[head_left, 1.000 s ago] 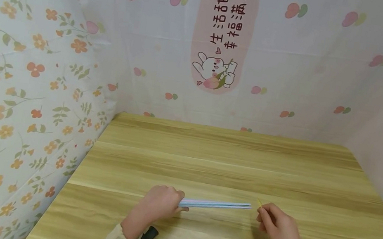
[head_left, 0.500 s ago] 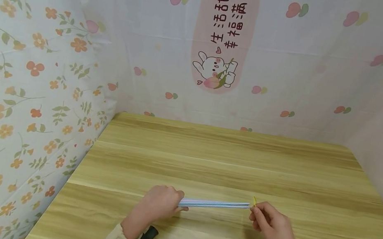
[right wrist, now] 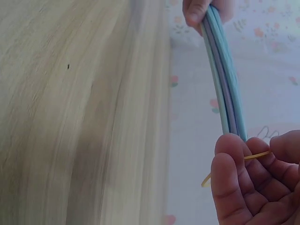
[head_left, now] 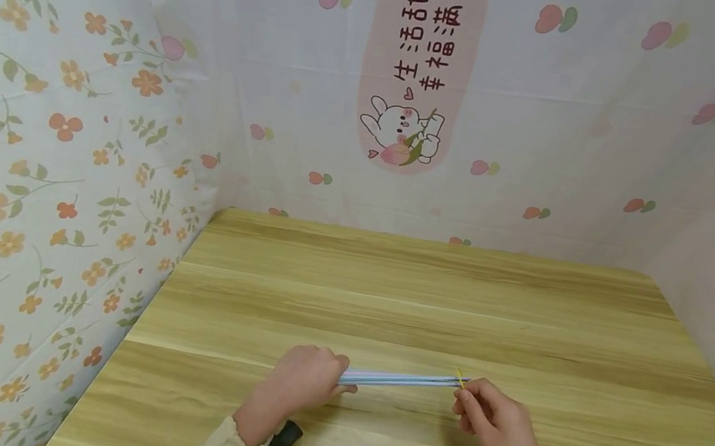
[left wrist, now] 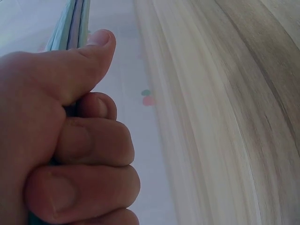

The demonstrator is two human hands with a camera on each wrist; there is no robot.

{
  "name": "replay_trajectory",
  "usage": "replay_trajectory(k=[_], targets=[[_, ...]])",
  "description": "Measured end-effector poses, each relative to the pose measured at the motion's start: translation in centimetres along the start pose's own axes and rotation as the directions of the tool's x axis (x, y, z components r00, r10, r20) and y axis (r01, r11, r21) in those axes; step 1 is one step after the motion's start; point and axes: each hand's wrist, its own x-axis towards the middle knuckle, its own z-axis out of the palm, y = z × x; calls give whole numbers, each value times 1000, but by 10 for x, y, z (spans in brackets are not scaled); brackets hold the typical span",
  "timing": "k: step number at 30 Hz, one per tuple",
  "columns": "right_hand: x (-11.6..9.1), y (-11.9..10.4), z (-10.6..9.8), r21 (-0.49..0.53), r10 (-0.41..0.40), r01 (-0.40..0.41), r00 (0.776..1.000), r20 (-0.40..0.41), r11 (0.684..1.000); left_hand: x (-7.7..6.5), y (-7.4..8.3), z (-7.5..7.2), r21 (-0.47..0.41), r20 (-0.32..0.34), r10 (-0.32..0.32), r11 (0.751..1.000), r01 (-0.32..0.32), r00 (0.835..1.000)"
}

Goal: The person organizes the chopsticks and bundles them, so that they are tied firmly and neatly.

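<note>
My left hand [head_left: 305, 378] wraps its fingers round a bundle of slim pale-blue and lilac chopsticks [head_left: 399, 380], held nearly level and pointing right. In the left wrist view the thumb lies along the chopsticks [left wrist: 75, 23], with the fingers curled round them below. Over at the bundle's right end, my right hand [head_left: 495, 420] pinches a thin yellow rubber band [head_left: 461, 380]. The right wrist view has the rubber band [right wrist: 258, 155] stretched between thumb and fingers, right at the chopstick tips. Those fingers partly hide the tips.
Both hands are over a wood-grain table [head_left: 431, 289]. A white cloth with fruit prints [head_left: 555, 129] hangs behind its far edge, and a flowered cloth [head_left: 51, 206] hangs along the left. Black wrist mounts [head_left: 284, 439] sit under the wrists.
My right hand has moved left with the yellow rubber band, from beside the chopstick tips to over them. The left hand has hardly moved.
</note>
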Motion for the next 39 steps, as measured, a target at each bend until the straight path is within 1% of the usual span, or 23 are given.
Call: replay_trajectory(k=[5,14,21,24,26,28,30,31,33,35,37,39], targets=[[1,-4,3,21,0,-1,1000,28,1000,3,0,1,6,4,-9,1000,9,1000],[0,-5,9,63,-44,41,998,50,997,4,-2,-2,20,6,-28,999,28,1000],[-4,-5,14,113,-59,52,996,63,992,5,-4,-3,-6,13,-45,999,45,999],[-7,-6,17,127,-11,3,998,67,992,5,-5,-5,-21,13,-48,999,49,999],[-9,-6,18,149,43,-54,996,74,987,4,-5,-6,-25,9,-51,998,51,999],[-10,-5,19,206,106,-124,990,96,971,4,-6,-6,-27,8,-52,998,52,999],[-10,-4,18,270,188,-217,974,129,938,4,-6,-7,-28,6,-51,998,51,999],[-9,-3,17,298,236,-271,960,148,915,4,-6,-7,-29,3,-49,998,49,999],[-7,1,15,341,329,-376,925,189,862,3,-6,-7,-26,-4,-42,999,42,999],[-5,4,12,350,414,-470,882,226,810,3,-6,-8,-12,-19,-29,1000,29,999],[-2,8,10,345,468,-536,843,264,771,2,-5,-9,5,-31,-16,1000,16,999],[-1,12,8,332,476,-561,824,306,758,2,-5,-9,18,-40,-7,1000,8,999]])
